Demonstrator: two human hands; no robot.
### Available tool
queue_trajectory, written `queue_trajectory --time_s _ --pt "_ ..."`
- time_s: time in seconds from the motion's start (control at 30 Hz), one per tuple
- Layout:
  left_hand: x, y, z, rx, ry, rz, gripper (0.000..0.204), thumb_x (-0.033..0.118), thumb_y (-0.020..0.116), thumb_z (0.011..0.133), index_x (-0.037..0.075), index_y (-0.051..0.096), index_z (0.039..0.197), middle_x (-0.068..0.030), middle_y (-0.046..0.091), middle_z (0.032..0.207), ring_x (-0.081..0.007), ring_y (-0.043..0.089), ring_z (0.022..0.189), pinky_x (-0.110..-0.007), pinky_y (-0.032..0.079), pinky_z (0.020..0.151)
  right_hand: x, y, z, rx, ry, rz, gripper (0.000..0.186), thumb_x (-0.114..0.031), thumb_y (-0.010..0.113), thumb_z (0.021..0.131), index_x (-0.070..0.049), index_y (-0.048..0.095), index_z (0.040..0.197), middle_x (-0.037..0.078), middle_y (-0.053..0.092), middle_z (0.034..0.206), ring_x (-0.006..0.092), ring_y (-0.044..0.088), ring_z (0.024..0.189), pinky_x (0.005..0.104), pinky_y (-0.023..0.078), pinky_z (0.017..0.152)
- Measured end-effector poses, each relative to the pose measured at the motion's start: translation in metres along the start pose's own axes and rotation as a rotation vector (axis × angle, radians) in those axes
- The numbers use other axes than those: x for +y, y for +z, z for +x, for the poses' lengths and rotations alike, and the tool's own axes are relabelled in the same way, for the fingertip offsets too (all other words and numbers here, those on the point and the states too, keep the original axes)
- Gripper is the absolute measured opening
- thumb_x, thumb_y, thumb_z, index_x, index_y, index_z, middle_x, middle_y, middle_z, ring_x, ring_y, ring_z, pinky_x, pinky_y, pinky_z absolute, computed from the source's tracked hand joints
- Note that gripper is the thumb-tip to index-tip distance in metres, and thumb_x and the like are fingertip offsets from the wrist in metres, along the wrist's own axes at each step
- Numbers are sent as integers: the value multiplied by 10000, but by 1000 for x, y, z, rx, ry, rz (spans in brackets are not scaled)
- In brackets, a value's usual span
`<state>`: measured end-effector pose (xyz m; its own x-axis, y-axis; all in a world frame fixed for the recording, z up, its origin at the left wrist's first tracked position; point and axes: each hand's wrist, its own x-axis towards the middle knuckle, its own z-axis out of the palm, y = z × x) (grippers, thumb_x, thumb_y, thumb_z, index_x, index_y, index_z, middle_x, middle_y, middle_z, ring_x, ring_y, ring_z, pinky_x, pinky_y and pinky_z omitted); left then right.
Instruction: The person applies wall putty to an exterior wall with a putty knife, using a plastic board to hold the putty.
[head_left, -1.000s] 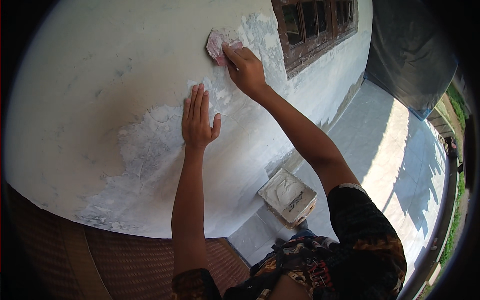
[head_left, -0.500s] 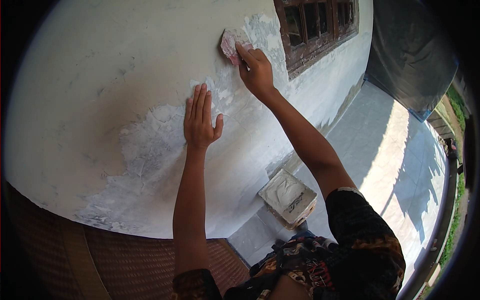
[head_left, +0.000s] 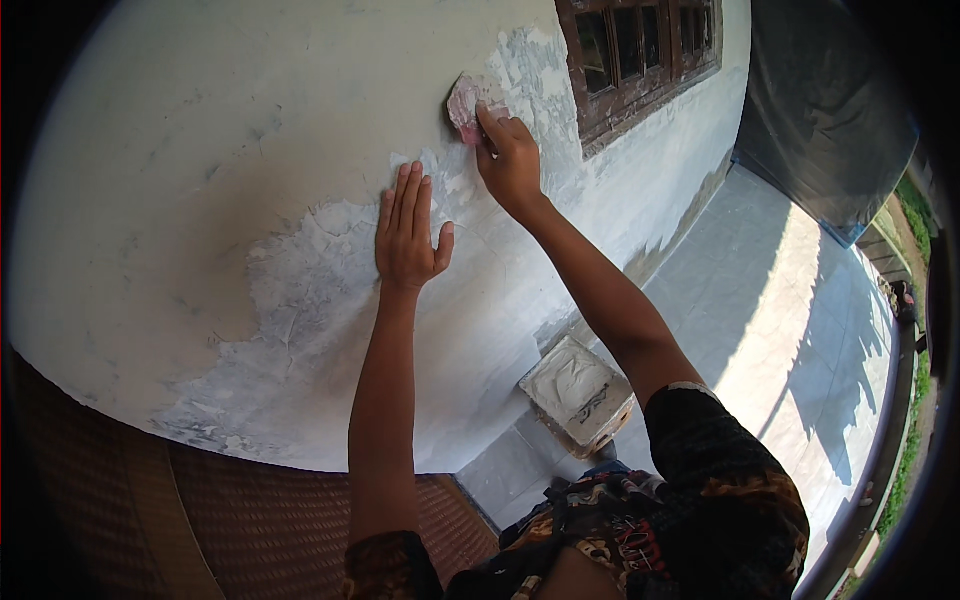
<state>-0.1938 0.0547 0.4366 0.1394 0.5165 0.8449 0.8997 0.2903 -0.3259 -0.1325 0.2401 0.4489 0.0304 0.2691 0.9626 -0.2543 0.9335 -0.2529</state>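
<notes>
My right hand (head_left: 511,165) grips a pinkish putty scraper (head_left: 466,108) smeared with white paste, its blade against the wall just left of the window. The index finger lies along the scraper. Lower and to the left, my left hand (head_left: 408,232) rests flat on the wall, fingers stretched upward and thumb out to the side. Both touch a pale wall (head_left: 200,120) with patches of rough white putty (head_left: 315,260) and greyish worn spots. Below my right forearm stands a tub of white putty (head_left: 575,388), a dark smear across its contents.
A brown wooden window (head_left: 640,60) is set in the wall at the upper right. Dark plastic sheeting (head_left: 825,110) hangs beyond it. Grey tiled floor (head_left: 700,270) runs along the right, partly sunlit. Brown woven panelling (head_left: 290,520) lies at the lower left.
The scraper and my right hand have moved slightly down the wall. My left hand stays flat on it; the view has shifted a little.
</notes>
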Motion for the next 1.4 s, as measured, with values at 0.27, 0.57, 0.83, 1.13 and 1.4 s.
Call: queue_trajectory --time_s 0.27,0.57,0.83,1.13,1.4 --pt "-11 -28 -26 -107 14 -20 543 272 495 939 -57 483 1371 -182 453 1498 -297 382 1433 -438 226 1191 -24 -12 -81 -192 48 132 597 71 715 722 -27 601 1299 90 596 762 243 561 698 353 489 602" --pt "-16 -44 -27 -163 36 63 563 215 532 906 -61 451 1390 -203 458 1489 -341 386 1427 -472 268 1169 -26 12 -46 -86 32 -73 582 32 688 722 -12 576 1292 108 627 839 295 627 849 410 550 671" --pt "-18 -49 -29 -135 38 125 537 260 510 915 -50 511 1353 -174 458 1498 -284 386 1433 -407 217 1205 -39 -15 -41 -47 125 60 559 68 677 709 0 610 1259 110 587 773 274 581 729 384 506 619" --pt "-19 -48 -30 -126 32 97 571 228 537 905 -51 450 1396 -186 458 1494 -334 392 1425 -464 272 1169 -47 4 -77 -164 57 -14 583 50 695 738 -4 573 1306 103 611 778 268 597 730 371 511 632" --pt "-19 -46 -29 -129 35 105 579 228 529 908 -46 434 1409 -190 438 1507 -337 382 1430 -471 267 1171 -25 -8 -14 -25 189 -22 508 44 664 740 28 604 1244 123 602 812 293 586 756 390 500 642"
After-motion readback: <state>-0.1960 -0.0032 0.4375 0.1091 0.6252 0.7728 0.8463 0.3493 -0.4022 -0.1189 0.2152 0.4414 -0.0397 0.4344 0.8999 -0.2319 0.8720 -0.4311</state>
